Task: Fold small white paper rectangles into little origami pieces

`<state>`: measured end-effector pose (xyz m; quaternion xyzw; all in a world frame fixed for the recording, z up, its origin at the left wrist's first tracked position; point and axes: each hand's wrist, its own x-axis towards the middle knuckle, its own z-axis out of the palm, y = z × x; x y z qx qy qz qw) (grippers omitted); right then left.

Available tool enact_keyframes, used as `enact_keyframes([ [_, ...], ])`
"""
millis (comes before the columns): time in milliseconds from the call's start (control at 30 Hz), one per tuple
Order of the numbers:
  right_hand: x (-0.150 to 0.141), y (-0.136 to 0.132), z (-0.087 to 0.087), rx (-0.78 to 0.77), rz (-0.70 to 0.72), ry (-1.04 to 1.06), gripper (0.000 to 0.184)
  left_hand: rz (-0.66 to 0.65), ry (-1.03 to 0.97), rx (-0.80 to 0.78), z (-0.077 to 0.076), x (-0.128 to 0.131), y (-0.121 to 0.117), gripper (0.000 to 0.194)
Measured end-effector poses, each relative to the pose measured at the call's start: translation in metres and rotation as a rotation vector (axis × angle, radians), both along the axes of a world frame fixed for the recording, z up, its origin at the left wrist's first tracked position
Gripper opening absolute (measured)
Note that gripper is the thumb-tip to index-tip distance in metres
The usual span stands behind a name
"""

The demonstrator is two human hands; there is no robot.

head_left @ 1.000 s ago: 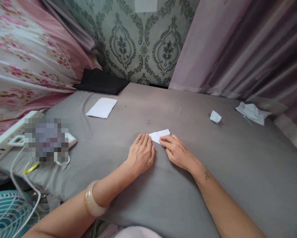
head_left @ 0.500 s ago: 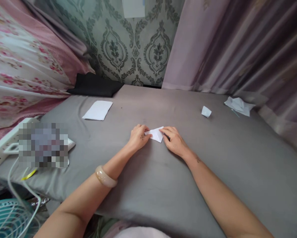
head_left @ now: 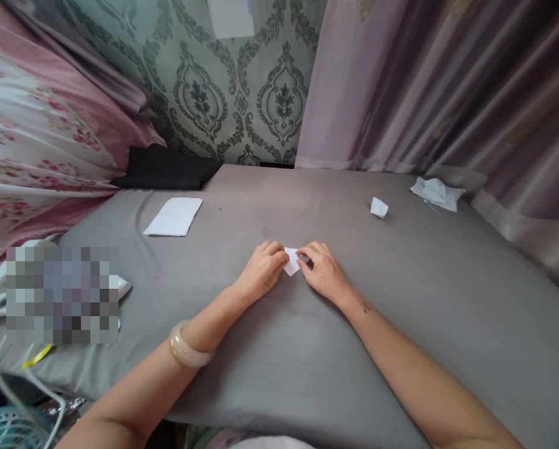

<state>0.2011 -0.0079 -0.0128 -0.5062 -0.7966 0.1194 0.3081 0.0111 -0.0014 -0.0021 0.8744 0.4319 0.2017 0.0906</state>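
Note:
A small folded piece of white paper (head_left: 291,264) is between my two hands, low over the grey cloth surface (head_left: 279,349). My left hand (head_left: 266,267) pinches its left edge between thumb and fingers. On the opposite edge, the thumb and fingertips of my right hand (head_left: 320,268) are closed on the paper. A small dark gap or object shows under the right fingers, too hidden to name. Much of the paper is covered by my fingers, and only its middle and pointed lower corner show.
A stack of white paper (head_left: 174,217) lies at the back left beside a black cloth (head_left: 167,168). Toward the right are a small folded white paper (head_left: 379,207) and crumpled white paper (head_left: 437,192). A teal fan (head_left: 15,430) and white cables stand low at left.
My hands have come closer together, and less of the paper shows between them. My left fingers have shifted onto its left edge. The whole view has turned slightly.

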Motion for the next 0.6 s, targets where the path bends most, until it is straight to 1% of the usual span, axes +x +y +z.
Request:
enact_keyframes([
  [33,0.0,0.0,0.0,0.006,0.019,0.01,0.018,-0.057,0.048,-0.014,0.003,0.001,-0.006,0.025],
  [67,0.0,0.0,0.0,0.011,0.054,0.012,0.021,-0.083,0.095,-0.025,0.007,0.002,-0.011,0.027],
  [167,0.001,-0.002,0.002,0.016,0.199,-0.071,0.032,-0.09,0.209,0.0,0.014,0.006,-0.027,0.028],
  [233,0.001,-0.004,0.005,0.02,0.259,-0.169,0.035,-0.079,0.257,0.025,0.015,0.009,-0.037,0.029],
  [300,0.002,-0.005,0.008,0.027,0.275,-0.237,0.034,-0.051,0.256,0.039,0.013,0.012,-0.045,0.034],
  [400,0.001,-0.005,0.01,0.027,0.276,-0.266,0.033,0.004,0.2,0.036,0.01,0.013,-0.056,0.039],
  [600,-0.001,-0.006,0.013,0.011,0.261,-0.276,0.034,0.029,0.169,-0.002,0.012,0.008,-0.068,0.038],
])
